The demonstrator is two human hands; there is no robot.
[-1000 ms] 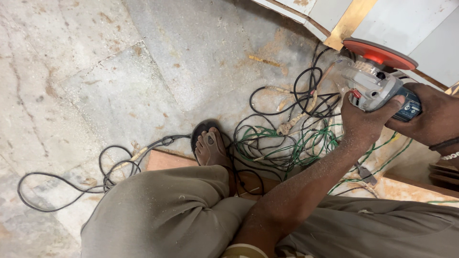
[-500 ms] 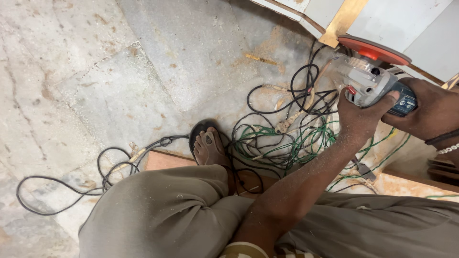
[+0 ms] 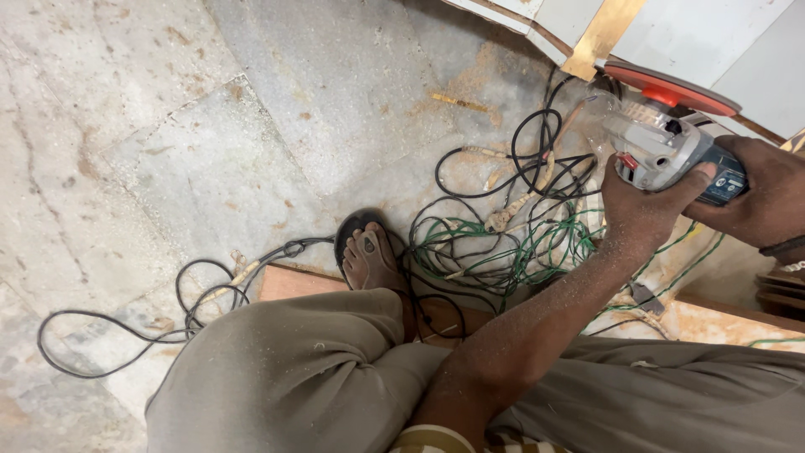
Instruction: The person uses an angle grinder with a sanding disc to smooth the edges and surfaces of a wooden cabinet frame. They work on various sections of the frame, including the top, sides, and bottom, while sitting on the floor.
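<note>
While both hands (image 3: 646, 197) grip grinder (image 3: 662, 147), cables (image 3: 503, 226) crowding

Both hands gripped the angle grinder (image 3: 662, 151): left hand (image 3: 641, 205) at its head, right hand (image 3: 759, 197) on its body, red disc (image 3: 671, 86) against the white panel (image 3: 721, 42).

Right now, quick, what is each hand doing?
Left hand: closed around the front of the grinder.
Right hand: closed on the grinder's back handle.

Dusty stone floor (image 3: 210, 126), tangled cables (image 3: 503, 235)
</note>
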